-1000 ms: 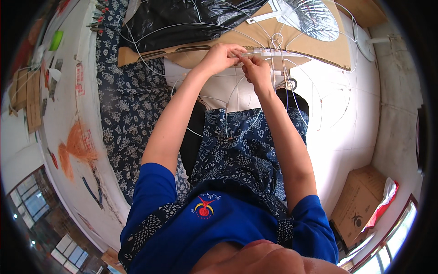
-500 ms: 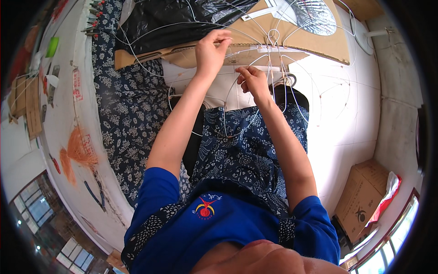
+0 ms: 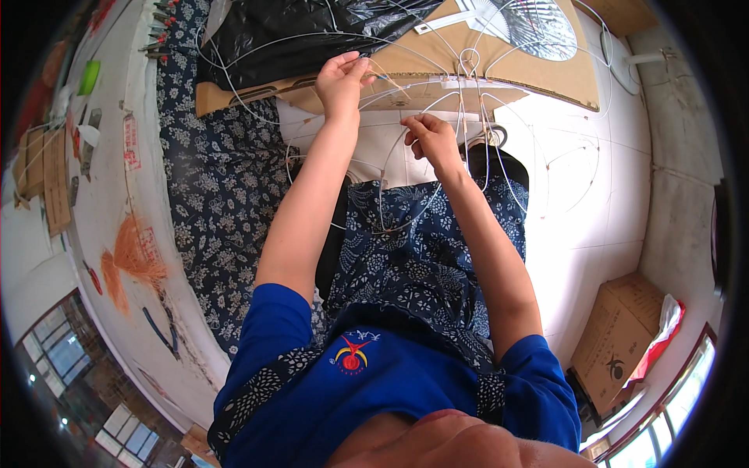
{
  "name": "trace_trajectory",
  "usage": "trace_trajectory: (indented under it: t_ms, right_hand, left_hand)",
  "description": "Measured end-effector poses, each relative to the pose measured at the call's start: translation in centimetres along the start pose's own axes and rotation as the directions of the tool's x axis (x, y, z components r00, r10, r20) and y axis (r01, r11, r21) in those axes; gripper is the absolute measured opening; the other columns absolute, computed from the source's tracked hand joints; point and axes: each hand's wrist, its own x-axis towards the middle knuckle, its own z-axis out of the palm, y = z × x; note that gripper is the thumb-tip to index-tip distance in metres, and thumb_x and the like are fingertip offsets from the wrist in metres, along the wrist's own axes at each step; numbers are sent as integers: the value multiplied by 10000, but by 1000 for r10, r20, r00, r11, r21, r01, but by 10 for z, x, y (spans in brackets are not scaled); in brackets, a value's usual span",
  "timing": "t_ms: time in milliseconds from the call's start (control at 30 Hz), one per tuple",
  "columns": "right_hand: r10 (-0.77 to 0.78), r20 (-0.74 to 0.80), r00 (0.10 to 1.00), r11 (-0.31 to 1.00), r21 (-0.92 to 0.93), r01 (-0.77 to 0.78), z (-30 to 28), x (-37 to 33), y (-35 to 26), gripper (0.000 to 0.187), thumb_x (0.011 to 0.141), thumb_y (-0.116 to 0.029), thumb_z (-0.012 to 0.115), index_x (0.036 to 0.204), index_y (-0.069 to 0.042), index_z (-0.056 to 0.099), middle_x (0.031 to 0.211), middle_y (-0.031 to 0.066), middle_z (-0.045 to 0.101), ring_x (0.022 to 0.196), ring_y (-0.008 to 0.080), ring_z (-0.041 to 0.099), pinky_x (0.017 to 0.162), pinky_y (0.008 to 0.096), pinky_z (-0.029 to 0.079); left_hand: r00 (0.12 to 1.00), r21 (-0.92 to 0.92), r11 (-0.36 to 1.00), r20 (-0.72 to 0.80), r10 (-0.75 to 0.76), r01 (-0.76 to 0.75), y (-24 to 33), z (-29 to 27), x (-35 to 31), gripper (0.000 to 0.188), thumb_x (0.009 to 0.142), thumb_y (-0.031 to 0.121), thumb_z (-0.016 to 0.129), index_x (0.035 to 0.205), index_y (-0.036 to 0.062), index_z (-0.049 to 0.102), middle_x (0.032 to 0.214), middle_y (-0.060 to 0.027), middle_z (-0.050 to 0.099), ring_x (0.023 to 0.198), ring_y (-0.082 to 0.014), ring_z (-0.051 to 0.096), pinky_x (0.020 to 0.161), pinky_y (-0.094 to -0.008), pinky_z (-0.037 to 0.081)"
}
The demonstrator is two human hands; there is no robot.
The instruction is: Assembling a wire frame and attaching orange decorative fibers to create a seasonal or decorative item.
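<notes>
The left hand point(image 3: 342, 87) pinched a thin tan strand point(image 3: 391, 81); the right hand point(image 3: 434, 141) curled beside a white wire frame point(image 3: 461, 98), whether gripping it I could not tell. The frame stretched over the patterned apron point(image 3: 406, 269) and cardboard point(image 3: 546, 80), near black plastic sheeting point(image 3: 285, 39).

1 wire frm point(image 3: 462, 101); 1 grn roll point(image 3: 88, 78); 1 R-side ctn point(image 3: 612, 343).
</notes>
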Motion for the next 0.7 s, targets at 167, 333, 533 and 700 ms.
trace_trajectory:
  t_ms: [167,333,533,700]
  right_hand:
    - [-12,-5,1000,1000,5,12,-1,1,0,208,884,-158,549,954,16,639,623,61,602,423,79,474,390,219,353]
    - [-17,6,1000,1000,-14,17,1,2,0,206,884,-153,549,962,16,637,627,61,604,423,77,472,392,218,353]
    - [-27,8,1000,999,-20,27,-1,3,0,202,881,-145,549,961,18,636,622,61,602,423,78,471,393,217,354]
    - [-19,14,1000,999,-31,20,0,2,-1,205,881,-146,542,959,19,637,619,61,600,426,77,474,395,217,356]
  left_hand:
    - [995,110,989,20,94,-95,-3,-2,3,217,818,-13,646,1020,-14,563,878,-85,638,782,-145,628,669,-272,557]
    - [999,60,997,-8,54,-53,-6,-8,3,202,826,-8,637,1016,-17,569,881,-87,635,776,-142,626,671,-270,554]
    - [998,82,994,10,66,-67,0,-2,0,220,822,-7,642,1031,-17,574,878,-75,635,774,-136,624,653,-251,538]
    - [989,191,971,61,137,-147,-4,-3,2,206,831,-1,629,1032,0,584,852,-60,627,728,-120,605,611,-220,507]
